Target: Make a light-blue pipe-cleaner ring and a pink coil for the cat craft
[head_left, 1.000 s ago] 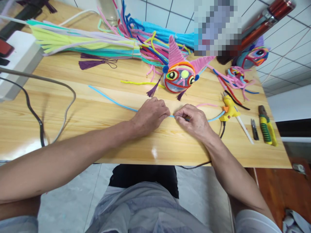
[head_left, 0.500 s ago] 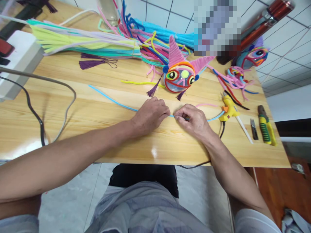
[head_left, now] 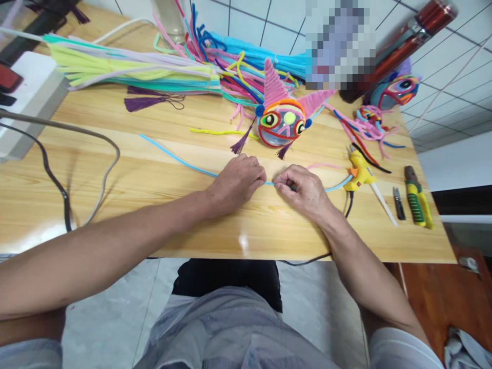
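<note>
A long blue pipe cleaner runs across the wooden table through both hands. My left hand is closed on it, knuckles up. A short way to the right, my right hand pinches the same pipe cleaner between thumb and fingertips. A short stretch of it shows between the hands, and its right part curves toward the glue gun. Just beyond the hands sits a clear rounded craft head with pink pipe-cleaner ears, ringed eyes and purple tassels. A pink pipe cleaner lies behind my right hand.
A yellow glue gun, small snips and green-yellow pliers lie on the right. Bundles of pipe cleaners line the back. On the left are a white power strip and a grey cable. A red flask stands back right.
The gap between my hands looks slightly wider, with a little more blue pipe cleaner showing. The view has shifted slightly; otherwise the hands keep their grip.
</note>
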Demonstrator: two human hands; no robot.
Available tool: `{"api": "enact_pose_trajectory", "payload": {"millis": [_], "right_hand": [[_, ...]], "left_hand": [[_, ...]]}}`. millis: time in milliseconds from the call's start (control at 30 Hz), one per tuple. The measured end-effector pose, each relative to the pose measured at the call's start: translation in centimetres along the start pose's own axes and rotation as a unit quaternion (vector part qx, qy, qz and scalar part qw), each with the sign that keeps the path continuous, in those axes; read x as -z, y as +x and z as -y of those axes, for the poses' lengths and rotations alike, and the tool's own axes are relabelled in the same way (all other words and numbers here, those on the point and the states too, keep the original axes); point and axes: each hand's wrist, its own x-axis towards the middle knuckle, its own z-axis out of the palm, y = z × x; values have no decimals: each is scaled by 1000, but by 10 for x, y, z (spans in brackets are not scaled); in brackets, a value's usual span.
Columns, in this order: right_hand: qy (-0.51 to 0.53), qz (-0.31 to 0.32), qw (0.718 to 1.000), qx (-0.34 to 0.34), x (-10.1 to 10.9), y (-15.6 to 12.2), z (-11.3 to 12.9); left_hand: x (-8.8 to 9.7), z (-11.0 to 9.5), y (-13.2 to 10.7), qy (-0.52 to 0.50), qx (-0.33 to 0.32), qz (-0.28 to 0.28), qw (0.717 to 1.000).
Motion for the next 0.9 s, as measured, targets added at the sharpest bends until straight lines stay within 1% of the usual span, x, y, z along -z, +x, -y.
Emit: {"api": "enact_pose_trajectory", "payload": {"millis": [300, 500, 600, 733, 900], "right_hand": [[3, -3, 1000, -1, 0, 0, 0], [5, -7, 1000, 1, -1, -1, 0], [3, -8, 1000, -1, -1, -1, 0], [3, -8, 1000, -6, -1, -1, 0], [2, -10, 1000, -9, -1, -1, 0]], "left_hand": [[-4, 2, 1, -6, 8, 8, 1000], [-3, 1, 1, -4, 10, 11, 1000], [-3, 1, 0, -2, 1, 5, 1000], [-4, 3, -1, 0, -10, -18, 1000], [-6, 3, -2, 5, -18, -12, 1000]]}}
